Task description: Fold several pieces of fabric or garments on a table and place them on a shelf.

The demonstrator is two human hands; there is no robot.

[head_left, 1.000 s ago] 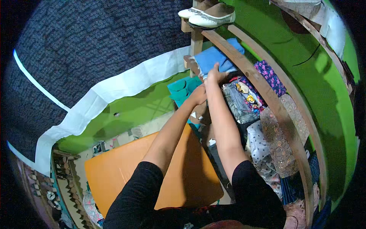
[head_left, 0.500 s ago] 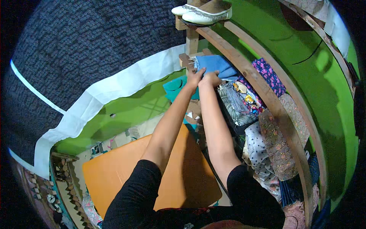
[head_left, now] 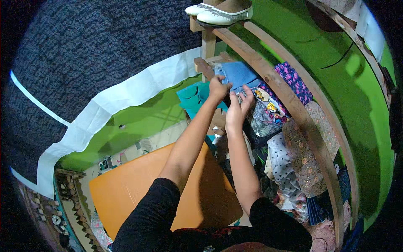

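A piece of folded blue denim cloth [head_left: 241,74] with a frayed pale edge lies on the rack's lower shelf, at its far end. My left hand [head_left: 220,90] is closed at its near left corner, fingers curled over the edge. Just to the right and nearer, my right hand [head_left: 238,110] is open, palm turned up and fingers apart, its fingertips close to the denim's lower edge. Whether they touch it I cannot tell. Folded printed clothes [head_left: 268,103] sit beside the right hand. Teal card or cloth pieces [head_left: 194,95] lie left of my left hand.
Wooden rails [head_left: 289,96] curve along the right, with white shoes [head_left: 224,16] on top at the far end. More garments [head_left: 282,159] are piled beneath the rails. An orange tabletop [head_left: 138,185] stands below my arms. A dark patterned curtain [head_left: 109,54] hangs at left.
My right hand has come away from the left, moving nearer and right, and its fingers have spread. The left hand has shifted slightly nearer, while the printed clothes look pushed or settled differently.
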